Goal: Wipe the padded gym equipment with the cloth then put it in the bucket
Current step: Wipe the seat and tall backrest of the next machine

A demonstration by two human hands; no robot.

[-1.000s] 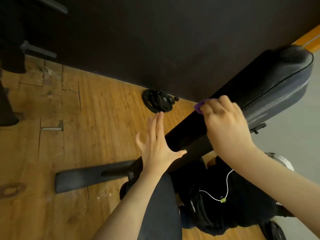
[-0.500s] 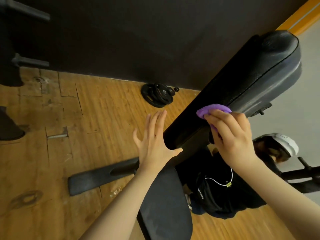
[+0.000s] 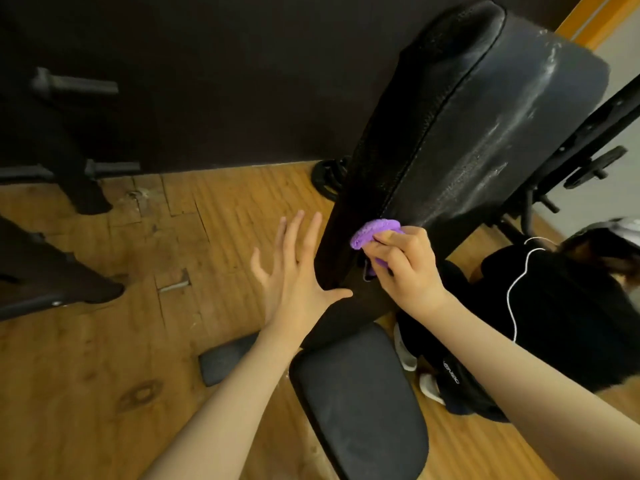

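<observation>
The right hand [image 3: 405, 268] pinches the purple cloth [image 3: 375, 232] against the backrest pad [image 3: 460, 140], whose long axis climbs toward 1 o'clock, the left hand [image 3: 294, 268] braces flat-fingered at 9 o'clock of it, and no bucket shows.

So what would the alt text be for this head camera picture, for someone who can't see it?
A right hand presses a purple cloth against a tilted black bench pad, while the open left hand braces the pad's side. Below are a seat pad and a wooden floor.
</observation>
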